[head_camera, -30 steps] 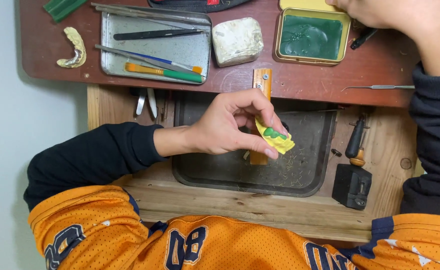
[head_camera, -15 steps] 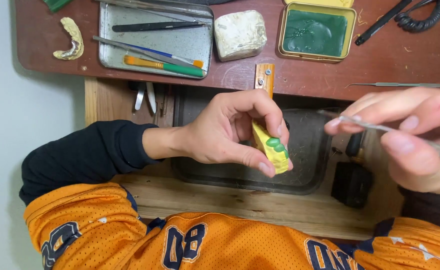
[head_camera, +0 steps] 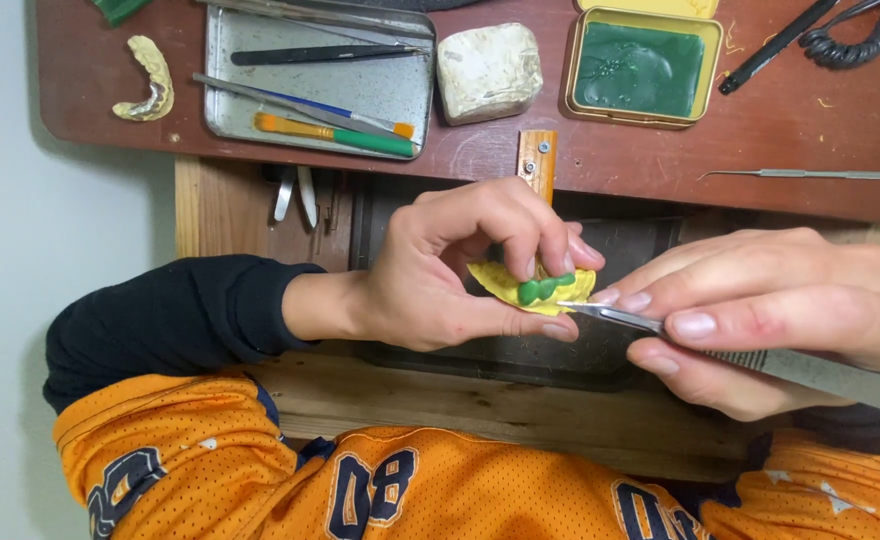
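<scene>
Black long sleeve (head_camera: 175, 310) under orange mesh jersey (head_camera: 410, 480), dark white-edged numerals.

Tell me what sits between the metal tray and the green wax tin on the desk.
In the head view, a whitish stone-like block sits on the red-brown desk between the metal tray and the green wax tin, apart from both.

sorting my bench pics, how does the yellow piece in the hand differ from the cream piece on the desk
The yellow piece is pinched in the left hand and carries green wax; the cream piece lies untouched and bare on the red desk. Yellow looks flat, cream arched. Both look like dental casts.
</scene>
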